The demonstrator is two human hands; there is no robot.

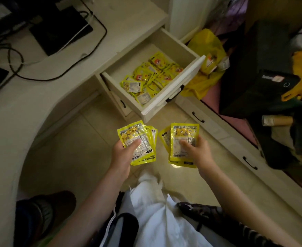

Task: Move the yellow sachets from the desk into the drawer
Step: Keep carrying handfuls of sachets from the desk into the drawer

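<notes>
My left hand (pixel 123 148) and right hand (pixel 198 148) each grip a small stack of yellow sachets (pixel 137 141); the open drawer (pixel 171 90) already holds many, so I judge little remains.

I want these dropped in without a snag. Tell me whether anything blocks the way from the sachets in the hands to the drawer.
Nothing visible does. The left hand and right hand each grip a bunch of yellow sachets over bare floor. The drawer is pulled open with its top uncovered, already partly filled with sachets.
</notes>
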